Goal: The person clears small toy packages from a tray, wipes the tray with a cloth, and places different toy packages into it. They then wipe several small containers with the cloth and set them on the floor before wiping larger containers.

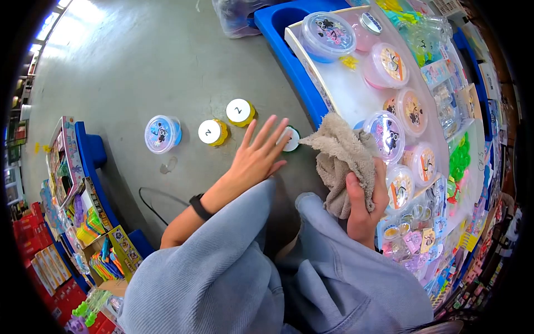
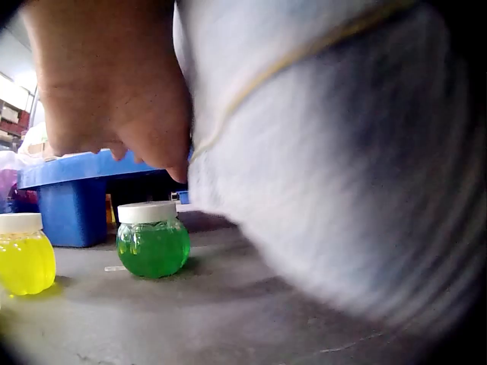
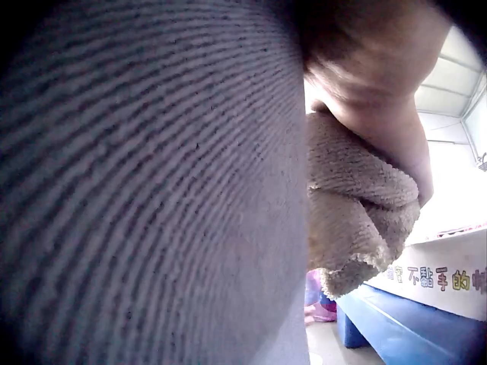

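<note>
My left hand [image 1: 257, 156] is spread with straight fingers above the floor, holding nothing, its fingertips beside a green jar [image 1: 290, 139] with a white lid. The left wrist view shows that green jar [image 2: 154, 240] standing upright, below the hand [image 2: 114, 84]. Two yellow jars [image 1: 213, 132] [image 1: 241, 112] with marked white lids stand to the left, near a clear-lidded blue tub [image 1: 162, 134]. My right hand [image 1: 367, 209] grips a crumpled beige cloth [image 1: 345, 161] beside the tray of tubs. In the right wrist view the cloth [image 3: 354, 205] hangs from the hand [image 3: 380, 84].
On the right, a white tray [image 1: 334, 83] of lidded tubs rests on a blue stand [image 1: 295, 67], with packaged toys further along. Another blue stand [image 1: 97, 150] with boxed goods is at the left. A dark cord [image 1: 153, 209] lies on the grey floor [image 1: 183, 61].
</note>
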